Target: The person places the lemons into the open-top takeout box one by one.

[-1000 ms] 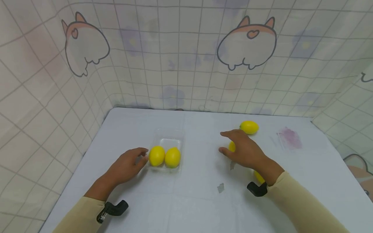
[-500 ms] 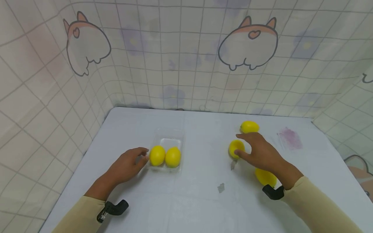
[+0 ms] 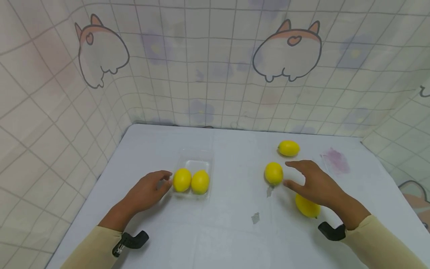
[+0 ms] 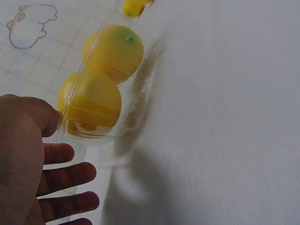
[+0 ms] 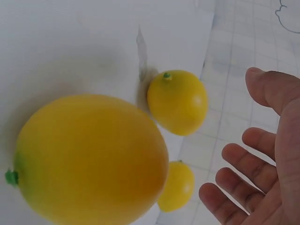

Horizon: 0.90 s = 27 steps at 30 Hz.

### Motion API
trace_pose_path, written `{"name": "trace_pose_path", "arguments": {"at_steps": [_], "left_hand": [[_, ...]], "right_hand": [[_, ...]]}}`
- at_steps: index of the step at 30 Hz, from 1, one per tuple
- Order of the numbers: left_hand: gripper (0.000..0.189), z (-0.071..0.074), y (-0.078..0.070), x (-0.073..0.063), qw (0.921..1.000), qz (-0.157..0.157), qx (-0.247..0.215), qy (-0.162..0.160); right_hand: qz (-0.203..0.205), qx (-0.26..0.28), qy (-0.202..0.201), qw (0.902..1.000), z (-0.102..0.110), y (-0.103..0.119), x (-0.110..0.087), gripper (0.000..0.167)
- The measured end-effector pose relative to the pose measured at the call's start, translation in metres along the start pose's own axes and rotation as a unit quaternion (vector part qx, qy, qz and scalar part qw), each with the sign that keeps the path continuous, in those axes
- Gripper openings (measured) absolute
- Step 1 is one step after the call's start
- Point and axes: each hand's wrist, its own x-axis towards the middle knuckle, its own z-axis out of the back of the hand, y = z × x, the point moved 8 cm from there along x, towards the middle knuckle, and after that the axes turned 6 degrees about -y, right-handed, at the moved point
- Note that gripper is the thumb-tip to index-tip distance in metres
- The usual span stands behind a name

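A clear plastic container [image 3: 196,154] holds two yellow lemons, a left one [image 3: 182,180] and a right one [image 3: 200,182], side by side at its near end. My left hand [image 3: 149,191] is at its left edge, thumb tip right at the rim, other fingers extended and apart in the left wrist view. My right hand [image 3: 317,184] hovers with thumb and fingers spread, holding nothing. Just left of its thumb lies a lemon [image 3: 273,173]; a nearer lemon [image 3: 307,206] lies partly beneath the hand, and another lemon [image 3: 288,148] sits farther back.
The white table [image 3: 228,239] bears small grey patches, one patch [image 3: 255,218] near the middle, and a pinkish stain [image 3: 336,160] at back right. A gridded curtain [image 3: 218,63] with cartoon prints stands behind and along both sides.
My right hand has moved right and toward me, past the middle lemon, uncovering it and more of the nearest lemon. The left hand and the container have stayed in place.
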Motion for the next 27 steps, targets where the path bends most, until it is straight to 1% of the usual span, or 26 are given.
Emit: {"name": "trace_pose_path", "arguments": {"at_steps": [6, 11, 16, 23, 27], "left_hand": [[0.048, 0.0, 0.001, 0.0, 1.0, -0.003, -0.003, -0.002], [0.049, -0.001, 0.002, 0.001, 1.0, -0.002, 0.0, -0.002], [0.048, -0.001, 0.002, 0.001, 1.0, -0.001, 0.002, -0.002], [0.046, -0.002, 0.004, 0.001, 1.0, 0.009, 0.003, -0.001], [0.047, -0.002, 0.003, 0.001, 0.9999, 0.008, 0.007, -0.001]], "right_hand": [[-0.008, 0.013, -0.002, 0.9999, -0.001, -0.009, -0.009, 0.075], [-0.017, 0.01, 0.0, 0.9998, -0.002, -0.017, -0.014, 0.076], [-0.019, 0.014, 0.004, 0.9997, -0.003, -0.02, -0.02, 0.076], [-0.019, 0.017, 0.011, 0.9996, -0.005, -0.024, -0.028, 0.078], [-0.017, 0.014, 0.016, 0.9996, -0.006, -0.028, -0.032, 0.08]]}}
